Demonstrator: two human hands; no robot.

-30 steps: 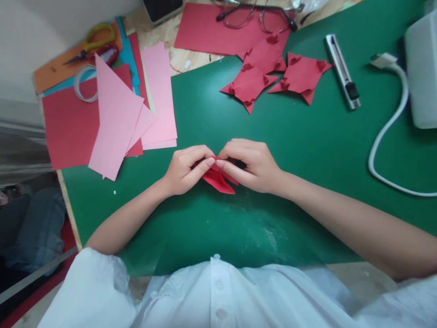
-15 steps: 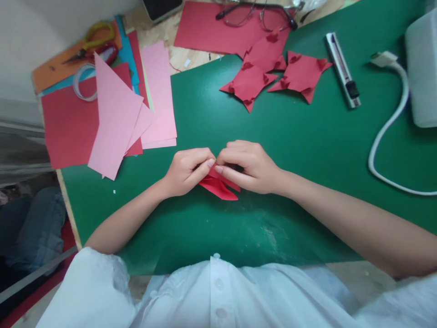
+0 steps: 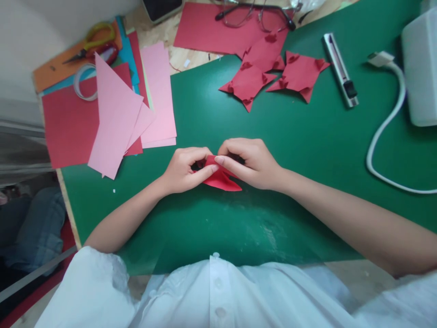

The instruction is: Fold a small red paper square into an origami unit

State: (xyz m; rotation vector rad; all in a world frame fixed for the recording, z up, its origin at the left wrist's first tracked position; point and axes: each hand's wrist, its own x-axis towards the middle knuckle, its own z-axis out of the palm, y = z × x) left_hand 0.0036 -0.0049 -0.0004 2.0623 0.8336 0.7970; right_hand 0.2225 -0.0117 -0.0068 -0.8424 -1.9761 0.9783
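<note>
Between my two hands is a folded piece of red paper (image 3: pixel 221 181), held just above the green table top (image 3: pixel 211 232). My left hand (image 3: pixel 187 171) pinches its left side, thumb in front and fingers behind. My right hand (image 3: pixel 251 163) grips the upper right part with thumb and curled fingers. One pointed red flap sticks out below the thumbs toward me. The fingers cover much of the paper's back. Beyond the hands lie several red folded paper stars (image 3: pixel 246 85) with small curled tips.
At the left are pink paper sheets (image 3: pixel 116 118), a roll of tape (image 3: pixel 78 82) and yellow-handled scissors (image 3: pixel 99 35) on coloured paper. Glasses (image 3: pixel 256 8) rest on red paper (image 3: pixel 201 27) at the back. A utility knife (image 3: pixel 339 68), a white cable (image 3: pixel 373 141) and a white box (image 3: pixel 421 73) are at right.
The red paper has been turned a little in my hands, its lower flap now higher and pointing right. My thumbs have moved slightly apart, and more paper shows between them.
</note>
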